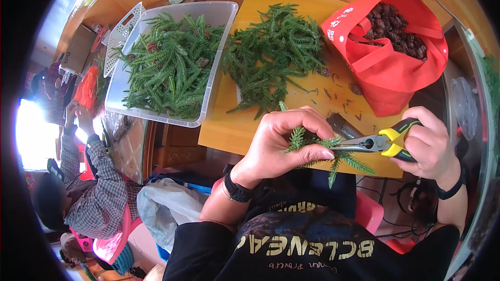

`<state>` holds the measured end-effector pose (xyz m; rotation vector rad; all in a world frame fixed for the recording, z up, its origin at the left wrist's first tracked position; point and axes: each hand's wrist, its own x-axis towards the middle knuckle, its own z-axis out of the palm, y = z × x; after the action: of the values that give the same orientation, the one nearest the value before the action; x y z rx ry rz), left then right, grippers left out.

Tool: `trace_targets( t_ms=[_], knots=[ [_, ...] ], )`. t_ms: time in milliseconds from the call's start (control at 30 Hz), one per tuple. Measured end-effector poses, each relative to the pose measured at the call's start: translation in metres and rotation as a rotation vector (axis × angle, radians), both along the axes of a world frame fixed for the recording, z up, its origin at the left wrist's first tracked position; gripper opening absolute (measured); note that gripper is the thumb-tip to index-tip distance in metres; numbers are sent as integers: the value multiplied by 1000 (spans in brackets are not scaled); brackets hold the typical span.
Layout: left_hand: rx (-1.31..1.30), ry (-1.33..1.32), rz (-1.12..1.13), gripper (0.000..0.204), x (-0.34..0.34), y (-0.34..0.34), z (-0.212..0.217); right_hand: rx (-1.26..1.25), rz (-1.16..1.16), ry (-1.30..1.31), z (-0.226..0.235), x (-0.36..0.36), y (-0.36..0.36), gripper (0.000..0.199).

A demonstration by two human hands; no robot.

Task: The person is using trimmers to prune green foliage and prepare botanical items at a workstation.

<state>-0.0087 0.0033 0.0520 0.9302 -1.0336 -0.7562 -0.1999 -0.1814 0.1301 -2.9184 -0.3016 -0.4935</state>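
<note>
The left hand is curled nearly closed around a green sprig, fingers over the top and thumb beneath, holding it just above the lap at the near edge of the yellow table. The right hand is closed round the yellow-and-black handles of pliers, whose nose meets the sprig just beside the left thumb. Behind them a pile of sprigs lies on the table, a clear tub of more sprigs to its left, and a red bag of cones to the right
</note>
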Motion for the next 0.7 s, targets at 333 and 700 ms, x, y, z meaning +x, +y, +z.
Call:
trace_targets(
  t_ms=[333, 700],
  knots=[
    [38, -91, 97, 25, -1, 1, 0, 91, -16, 96, 0, 0, -3, 36],
    [11, -197, 130, 21, -2, -1, 0, 78, -54, 66, -3, -6, -3, 38]
  ],
)
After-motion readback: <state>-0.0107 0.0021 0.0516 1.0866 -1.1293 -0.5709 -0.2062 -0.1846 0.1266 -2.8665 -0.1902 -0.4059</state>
